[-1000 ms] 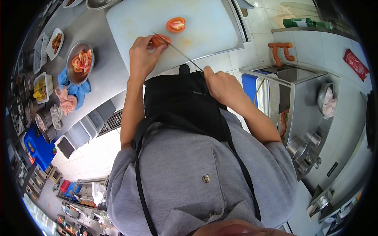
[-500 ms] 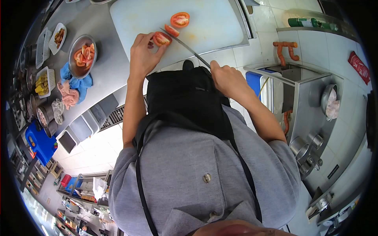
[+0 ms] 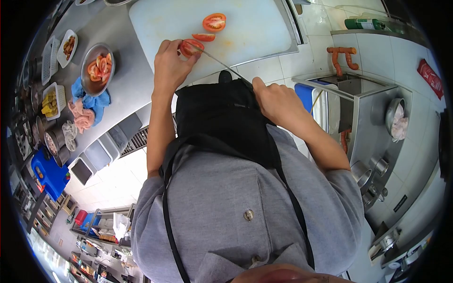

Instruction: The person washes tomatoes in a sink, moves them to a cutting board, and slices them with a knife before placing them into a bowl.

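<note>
My left hand is closed on a cut tomato piece at the near edge of the white cutting board. In my right hand is the handle of a knife; its thin blade reaches left, with the tip at the top of the held tomato. A narrow tomato wedge lies just beyond the blade. Farther back rests a tomato half, cut face up. Left of the board, a metal bowl holds several tomato wedges.
A blue cloth and a pink cloth lie beside the bowl on the steel counter. White baskets and a dish of brown food stand farther left. A steel sink unit is at the right.
The knife has moved from between the wedge and the held tomato onto the held piece. The wedge has tipped over and lies flatter. My right hand has shifted slightly nearer me.
</note>
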Available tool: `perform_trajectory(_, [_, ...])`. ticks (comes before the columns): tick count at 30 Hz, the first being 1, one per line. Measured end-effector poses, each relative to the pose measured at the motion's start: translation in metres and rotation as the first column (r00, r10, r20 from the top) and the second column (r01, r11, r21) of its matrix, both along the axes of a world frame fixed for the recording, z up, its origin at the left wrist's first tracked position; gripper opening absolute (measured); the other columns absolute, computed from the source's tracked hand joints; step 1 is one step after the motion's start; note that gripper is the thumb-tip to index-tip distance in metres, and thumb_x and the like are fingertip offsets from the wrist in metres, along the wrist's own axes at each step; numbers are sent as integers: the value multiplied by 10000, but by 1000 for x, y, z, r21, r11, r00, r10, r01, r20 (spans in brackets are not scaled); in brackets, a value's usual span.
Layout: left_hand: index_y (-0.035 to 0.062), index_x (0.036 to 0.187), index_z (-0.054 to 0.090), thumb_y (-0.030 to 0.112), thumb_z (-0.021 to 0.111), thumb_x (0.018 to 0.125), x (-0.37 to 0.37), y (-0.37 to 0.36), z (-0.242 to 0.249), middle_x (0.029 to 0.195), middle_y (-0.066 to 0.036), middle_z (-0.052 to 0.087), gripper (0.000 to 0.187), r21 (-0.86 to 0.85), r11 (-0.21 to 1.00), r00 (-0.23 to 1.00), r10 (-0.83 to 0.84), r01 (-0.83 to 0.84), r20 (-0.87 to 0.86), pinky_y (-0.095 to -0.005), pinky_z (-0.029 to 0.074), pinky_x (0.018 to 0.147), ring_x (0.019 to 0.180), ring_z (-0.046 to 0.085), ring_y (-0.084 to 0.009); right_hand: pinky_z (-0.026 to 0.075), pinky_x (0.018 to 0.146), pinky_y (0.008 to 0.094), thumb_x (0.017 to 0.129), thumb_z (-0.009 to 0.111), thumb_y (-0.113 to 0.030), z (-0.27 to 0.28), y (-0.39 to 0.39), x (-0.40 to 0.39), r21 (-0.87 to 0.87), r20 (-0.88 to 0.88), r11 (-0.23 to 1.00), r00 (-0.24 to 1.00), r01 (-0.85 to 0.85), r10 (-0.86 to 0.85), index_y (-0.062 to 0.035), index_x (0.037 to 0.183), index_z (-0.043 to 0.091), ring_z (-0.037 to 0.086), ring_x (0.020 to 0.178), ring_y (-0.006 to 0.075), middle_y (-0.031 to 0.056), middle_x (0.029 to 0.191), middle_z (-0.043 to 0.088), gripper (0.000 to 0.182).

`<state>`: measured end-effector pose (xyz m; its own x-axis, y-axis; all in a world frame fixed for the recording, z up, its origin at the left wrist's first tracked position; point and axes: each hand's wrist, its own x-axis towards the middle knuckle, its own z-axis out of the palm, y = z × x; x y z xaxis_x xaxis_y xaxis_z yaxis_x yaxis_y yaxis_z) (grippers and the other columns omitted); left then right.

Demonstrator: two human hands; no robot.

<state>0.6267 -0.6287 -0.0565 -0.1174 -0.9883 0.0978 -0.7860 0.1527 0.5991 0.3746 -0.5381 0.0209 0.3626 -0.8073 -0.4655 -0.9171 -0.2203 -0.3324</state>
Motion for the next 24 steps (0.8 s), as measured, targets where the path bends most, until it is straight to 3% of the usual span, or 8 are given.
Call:
perform_trajectory(4, [-21,988,688,234,822,704,1,-4,-3,842,-135,605,405,6,1000,1000,2,-2,15,-379,508,678,721,603,-273,531,643,509,864,508,-62,-7,-9,7,-4,10,1000,1000,-17,17,6,1002,490,668,746,430,239,733,649,155])
perform_trajectory(7, [-25,982,688,227,829,700,2,-4,-2,841,-134,612,404,43,999,1000,-6,6,-17,-368,507,682,725,602,-255,530,634,504,862,503,-59,-43,-26,25,-48,88,999,996,-8,13,13,1003,497,663,731,435,242,745,647,159])
perform_trajectory(9, [-31,978,687,215,837,692,6,-3,-6,856,-131,622,405,17,1000,992,4,-2,-124,-355,511,686,724,602,-234,526,638,510,862,499,-62,-63,-37,34,-59,159,998,987,15,-6,13,1000,505,656,725,442,246,753,642,158])
perform_trajectory(13, [-33,1001,683,209,844,685,9,4,-5,876,-127,629,429,26,1000,995,5,-3,-97,-339,520,696,726,602,-223,519,650,524,895,494,-98,-56,-19,16,-35,137,997,989,63,-58,2,999,511,650,734,447,247,758,638,145])
perform_trajectory(16, [-23,1034,676,210,841,689,10,10,-11,896,-129,627,448,32,999,984,46,-41,-173,-338,529,715,740,612,-224,481,598,552,968,492,-175,-44,-10,1,28,119,996,989,80,-83,-14,966,471,610,653,475,252,656,602,163])
perform_trajectory(19, [-12,1063,669,207,843,683,8,13,-8,916,-132,624,472,-4,1000,993,11,-12,-121,-344,534,723,757,619,-238,477,582,548,976,500,-171,-30,-7,2,-46,174,997,983,65,-56,-19,966,473,611,633,467,243,631,597,154])
perform_trajectory(21, [-8,1063,670,203,844,679,7,14,-7,921,-136,621,470,-63,997,999,38,-38,5,-358,535,718,761,623,-260,476,585,553,963,518,-148,-17,-7,8,-38,170,999,985,38,-31,-19,963,473,616,641,464,240,617,592,137])
perform_trajectory(24, [-23,1081,679,220,851,700,4,16,-4,969,-134,653,483,-64,997,994,45,-39,95,-338,553,737,799,662,-229,477,585,554,955,524,-143,-16,-5,10,-56,150,998,988,26,-17,-15,956,473,619,649,467,246,621,593,138])
